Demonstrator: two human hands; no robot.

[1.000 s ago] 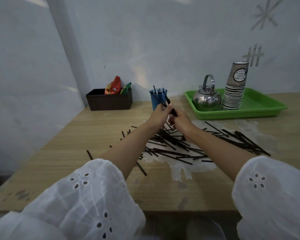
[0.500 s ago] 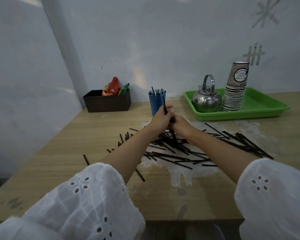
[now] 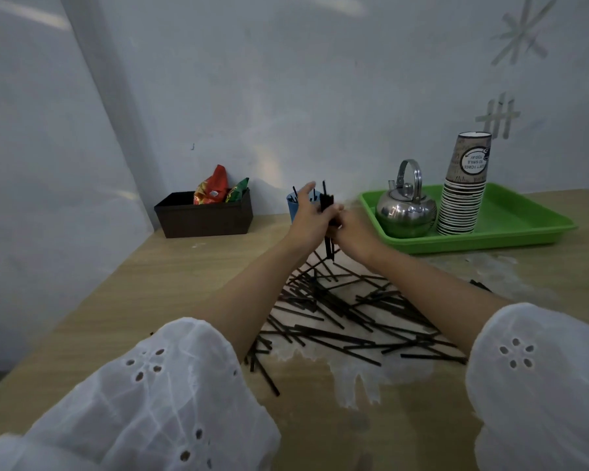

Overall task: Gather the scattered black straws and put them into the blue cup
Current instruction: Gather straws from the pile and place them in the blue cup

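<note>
Several black straws (image 3: 337, 321) lie scattered on the wooden table between my forearms. The blue cup (image 3: 292, 209) stands at the back, mostly hidden behind my left hand, with a few straws sticking out of it. My left hand (image 3: 308, 220) and my right hand (image 3: 352, 232) meet just in front of the cup. Between them they hold a small upright bundle of black straws (image 3: 327, 229), its lower ends hanging above the pile. My left index finger sticks up; the other fingers curl round the bundle.
A dark brown box (image 3: 204, 215) with snack packets stands at the back left. A green tray (image 3: 510, 229) at the back right carries a steel kettle (image 3: 405, 212) and a stack of paper cups (image 3: 463, 188). White worn patches mark the tabletop (image 3: 371, 379).
Both hands have lifted the straw bundle off the pile and turned it upright, moving it closer to the blue cup. The camera view has shifted slightly.
</note>
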